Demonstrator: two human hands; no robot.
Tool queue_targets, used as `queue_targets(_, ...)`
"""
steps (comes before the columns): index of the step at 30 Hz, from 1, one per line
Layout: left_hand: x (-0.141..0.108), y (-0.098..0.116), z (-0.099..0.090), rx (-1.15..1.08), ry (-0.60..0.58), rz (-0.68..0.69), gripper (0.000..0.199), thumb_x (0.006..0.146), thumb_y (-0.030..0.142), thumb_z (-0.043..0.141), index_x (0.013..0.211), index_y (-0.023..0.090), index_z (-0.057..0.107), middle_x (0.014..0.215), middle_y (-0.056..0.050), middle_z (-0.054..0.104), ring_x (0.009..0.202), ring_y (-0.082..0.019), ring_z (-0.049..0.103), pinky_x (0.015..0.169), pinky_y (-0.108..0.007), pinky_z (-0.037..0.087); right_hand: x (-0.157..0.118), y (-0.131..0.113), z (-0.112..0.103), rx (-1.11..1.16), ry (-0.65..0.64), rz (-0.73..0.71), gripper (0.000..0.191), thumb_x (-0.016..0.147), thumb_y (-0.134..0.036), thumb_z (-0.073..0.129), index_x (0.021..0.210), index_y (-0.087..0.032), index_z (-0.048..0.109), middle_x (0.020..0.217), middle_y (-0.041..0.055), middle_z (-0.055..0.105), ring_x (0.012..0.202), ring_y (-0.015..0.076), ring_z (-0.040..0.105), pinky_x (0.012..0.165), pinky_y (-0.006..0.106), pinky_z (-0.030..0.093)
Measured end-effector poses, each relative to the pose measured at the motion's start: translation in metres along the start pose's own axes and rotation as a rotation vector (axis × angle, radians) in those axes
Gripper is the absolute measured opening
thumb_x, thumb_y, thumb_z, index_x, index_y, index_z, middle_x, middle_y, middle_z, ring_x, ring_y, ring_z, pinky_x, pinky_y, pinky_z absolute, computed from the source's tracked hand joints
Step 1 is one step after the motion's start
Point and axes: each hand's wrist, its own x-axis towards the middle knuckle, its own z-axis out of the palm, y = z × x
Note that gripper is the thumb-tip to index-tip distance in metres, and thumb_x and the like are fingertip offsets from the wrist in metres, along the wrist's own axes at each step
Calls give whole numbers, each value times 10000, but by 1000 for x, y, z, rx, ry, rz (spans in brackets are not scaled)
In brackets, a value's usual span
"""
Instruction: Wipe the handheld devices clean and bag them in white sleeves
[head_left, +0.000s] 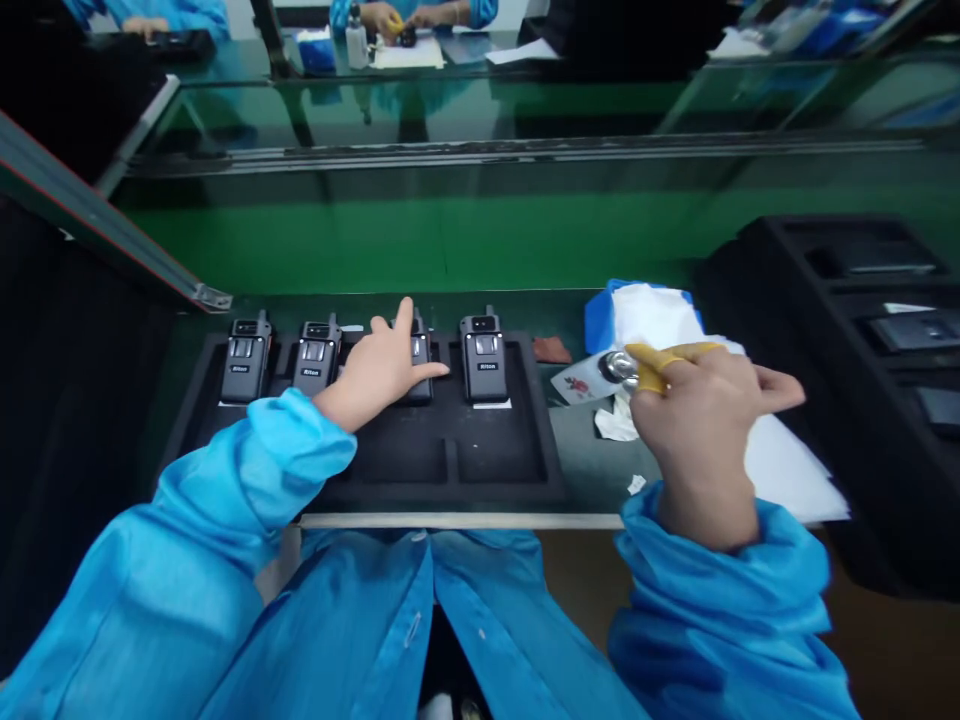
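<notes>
A dark green bench (589,465) sits before a bright green panel (450,235); beyond it, two people in blue sleeves (345,14) work with their hands on another surface. In front of the wearer, a black tray (450,495) carries four black handsets, their camera-like windows facing up.

The left grip (427,336) is spread wide, thumb and forefinger well apart, with the third handset (421,350) partly covered between them; whether the fingers touch it cannot be told. To the left of this grip stand two more handsets (317,355), and just to its right is the fourth handset (484,360), marked "Riton".

The right grip (636,372), with yellow covers on some fingers, is closed on the metal cap of a white bottle (581,382), which slants away to its left. Beyond this grip is a blue box (600,318) of white tissue (652,312); below, crumpled paper (616,424); to its right, white sheets (791,475) and a black case (802,330) holding dark devices (915,331).
</notes>
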Motion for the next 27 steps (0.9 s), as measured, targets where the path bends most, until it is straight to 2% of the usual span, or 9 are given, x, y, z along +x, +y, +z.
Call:
queue_targets(2,5,4,3,-53,-34,-27,997,790,524,670,1530,131,130,1237,-243,517,964,-373,657,776,-406,518,-2,-5,-5,30,33,-30,173,613,-154,494,685,-137,650,805,104,572,814,230,492,808,468,232)
queue_targets(5,0,-5,2,-202,-36,-16,1015,737,360,707,1532,150,112,1283,-224,496,1053,-368,626,853,-422,508,-9,-14,-14,97,78,-116,227,689,-183,485,781,-163,691,844,93,600,849,240,529,822,460,252)
queue_targets(9,-31,-26,2,-577,62,159,1073,632,246,712,1517,166,112,1345,-175,460,1187,-321,543,984,-431,466,-22,-33,-20,245,142,-252,236,788,-196,513,867,-230,732,840,55,648,821,207,572,828,432,281)
queue_targets(12,-62,-31,9,-739,113,258,886,601,145,652,1417,198,311,1265,-111,488,1127,-270,561,974,-417,478,-33,-60,-24,377,145,-380,233,824,-182,543,907,-268,743,814,32,666,803,182,599,818,400,314)
queue_targets(15,-83,-28,21,-794,157,333,671,556,42,567,1196,223,470,1172,-62,497,1099,-241,557,971,-410,477,-45,-91,-31,470,116,-484,263,845,-155,526,912,-291,741,819,9,679,800,152,607,830,374,333)
queue_targets(19,-91,-24,34,-836,169,389,613,541,11,542,1110,228,471,1132,-48,505,1113,-240,544,979,-411,471,-58,-117,-38,563,132,-627,340,809,-110,497,947,-310,735,842,-6,668,778,128,567,861,369,321)
queue_targets(23,-90,-24,40,-864,173,416,623,539,21,554,1123,219,467,1127,-52,521,1113,-246,549,963,-406,480,-67,-123,-38,580,111,-720,459,749,-41,479,1021,-315,727,859,-5,662,811,136,537,898,389,284)
queue_targets(27,-91,-24,41,-877,183,434,601,558,7,549,1116,219,476,1122,-48,528,1093,-232,557,944,-394,485,-71,-123,-36,488,89,-840,347,756,-62,488,845,-276,746,794,-9,637,833,143,508,916,391,256)
